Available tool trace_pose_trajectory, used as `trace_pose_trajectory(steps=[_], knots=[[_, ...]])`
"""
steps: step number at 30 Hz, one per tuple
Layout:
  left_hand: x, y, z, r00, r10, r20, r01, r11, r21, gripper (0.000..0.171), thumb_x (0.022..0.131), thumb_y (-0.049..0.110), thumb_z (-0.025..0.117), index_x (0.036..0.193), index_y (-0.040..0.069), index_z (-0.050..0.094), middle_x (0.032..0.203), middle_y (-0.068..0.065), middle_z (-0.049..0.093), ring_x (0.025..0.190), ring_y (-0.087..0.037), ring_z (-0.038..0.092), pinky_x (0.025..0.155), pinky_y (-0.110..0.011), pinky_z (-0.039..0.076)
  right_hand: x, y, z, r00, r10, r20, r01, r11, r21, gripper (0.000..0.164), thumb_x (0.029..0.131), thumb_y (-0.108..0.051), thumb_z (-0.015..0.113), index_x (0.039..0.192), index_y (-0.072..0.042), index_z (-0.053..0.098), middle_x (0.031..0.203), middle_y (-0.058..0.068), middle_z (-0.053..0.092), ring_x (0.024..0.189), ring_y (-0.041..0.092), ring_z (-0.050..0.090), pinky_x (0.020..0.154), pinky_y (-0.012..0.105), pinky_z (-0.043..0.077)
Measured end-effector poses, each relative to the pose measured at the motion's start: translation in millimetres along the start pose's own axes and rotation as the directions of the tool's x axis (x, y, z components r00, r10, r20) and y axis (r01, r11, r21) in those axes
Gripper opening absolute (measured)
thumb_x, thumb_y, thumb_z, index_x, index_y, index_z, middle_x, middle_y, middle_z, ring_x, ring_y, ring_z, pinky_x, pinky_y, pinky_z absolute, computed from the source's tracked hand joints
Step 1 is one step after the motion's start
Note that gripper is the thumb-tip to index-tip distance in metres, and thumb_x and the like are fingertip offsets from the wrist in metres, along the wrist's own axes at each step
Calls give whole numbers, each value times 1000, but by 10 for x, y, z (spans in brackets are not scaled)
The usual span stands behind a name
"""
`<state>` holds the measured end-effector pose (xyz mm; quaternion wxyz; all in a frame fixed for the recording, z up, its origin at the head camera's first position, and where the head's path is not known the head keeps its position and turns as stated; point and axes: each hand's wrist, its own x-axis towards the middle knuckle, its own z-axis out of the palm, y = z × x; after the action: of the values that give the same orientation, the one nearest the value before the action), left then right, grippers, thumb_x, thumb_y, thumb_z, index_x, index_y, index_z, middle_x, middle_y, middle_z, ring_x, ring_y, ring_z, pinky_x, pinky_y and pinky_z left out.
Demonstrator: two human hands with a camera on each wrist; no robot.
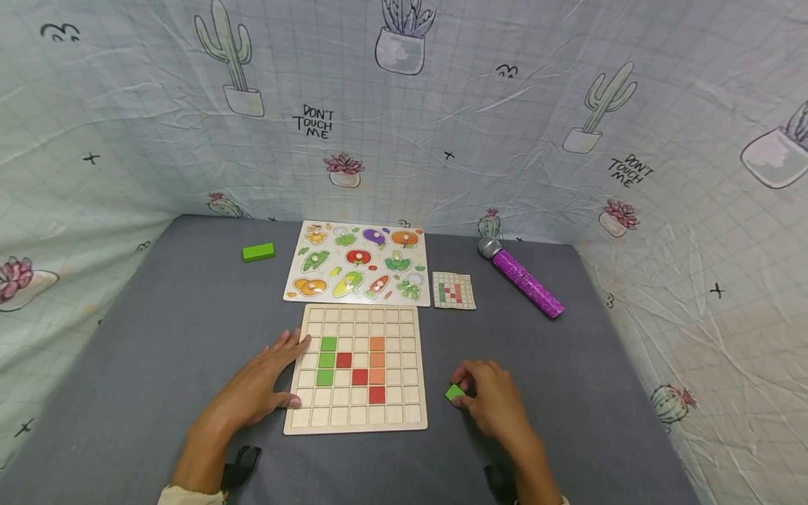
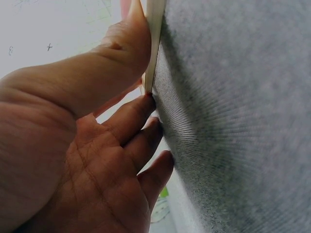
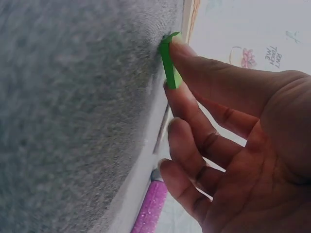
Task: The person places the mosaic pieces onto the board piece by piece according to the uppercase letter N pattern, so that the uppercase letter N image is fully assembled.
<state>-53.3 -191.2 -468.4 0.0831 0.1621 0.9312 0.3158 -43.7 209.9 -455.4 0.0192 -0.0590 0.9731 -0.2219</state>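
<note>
My left hand (image 1: 255, 382) rests at the left edge of a wooden grid board (image 1: 353, 418), thumb and fingertips touching its rim with the fingers fairly straight. On the board sit green, red and orange square tiles in several cells: a green column on the left, red tiles (image 1: 360, 377) stepping diagonally down to the right, and an orange column (image 1: 376, 360). To the right of the board, my right hand (image 1: 495, 400) pinches a small green tile (image 1: 454, 392) between thumb and fingers, close over the table. In the right wrist view the green tile (image 3: 169, 63) stands on edge between the fingertips.
Behind the grid board lies a vegetable peg puzzle (image 1: 334, 263). Beside it is a small pattern card (image 1: 453, 291) with a coloured grid. A purple glittery microphone (image 1: 527, 282) lies at the back right, a green block (image 1: 259, 252) at the back left. Cactus-print cloth (image 1: 404, 140) encloses the grey table.
</note>
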Motion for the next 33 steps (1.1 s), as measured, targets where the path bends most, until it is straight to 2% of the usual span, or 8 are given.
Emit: trace_pose_trajectory(steps=[7, 12, 16, 25, 33], knots=[[0, -5, -1, 1000, 2, 2, -2, 1000, 1, 104, 73, 17, 94, 163, 6, 42, 171, -23, 34, 160, -49, 28, 126, -70, 24, -15, -76, 29, 999, 1, -43, 2, 998, 67, 32, 73, -14, 97, 79, -28, 69, 70, -18, 56, 76, 8, 51, 71, 28, 41], [-4, -6, -6, 1000, 10, 0, -10, 1000, -6, 104, 73, 17, 93, 163, 5, 42, 171, -24, 34, 160, -49, 28, 126, -71, 24, -46, -185, 63, 998, 5, -62, 5, 985, 172, 30, 73, -14, 97, 82, -29, 71, 71, -18, 56, 75, 11, 53, 69, 24, 40], [-7, -5, -6, 1000, 14, -2, -14, 1000, -6, 104, 73, 17, 93, 162, 5, 43, 171, -24, 34, 159, -50, 28, 126, -71, 25, -70, -297, 77, 997, -22, -80, 40, 974, 225, 30, 74, -11, 96, 83, -28, 72, 72, -18, 58, 75, 12, 55, 68, 22, 43], [5, -7, 1, 1000, 4, 13, -4, 1000, 0, 104, 73, 17, 93, 163, 5, 42, 171, -24, 33, 160, -50, 27, 126, -71, 24, -78, -557, 131, 998, 19, -62, 3, 943, 333, 26, 78, -14, 94, 86, -27, 74, 75, -17, 63, 76, 9, 54, 69, 21, 45], [15, -16, 4, 1000, 8, 11, -8, 1000, 0, 105, 73, 18, 93, 163, 5, 41, 171, -25, 33, 159, -50, 27, 126, -71, 24, -37, -793, 246, 998, -25, -60, 47, 911, 409, 21, 81, -16, 93, 89, -24, 76, 79, -11, 67, 78, 14, 58, 69, 21, 45]])
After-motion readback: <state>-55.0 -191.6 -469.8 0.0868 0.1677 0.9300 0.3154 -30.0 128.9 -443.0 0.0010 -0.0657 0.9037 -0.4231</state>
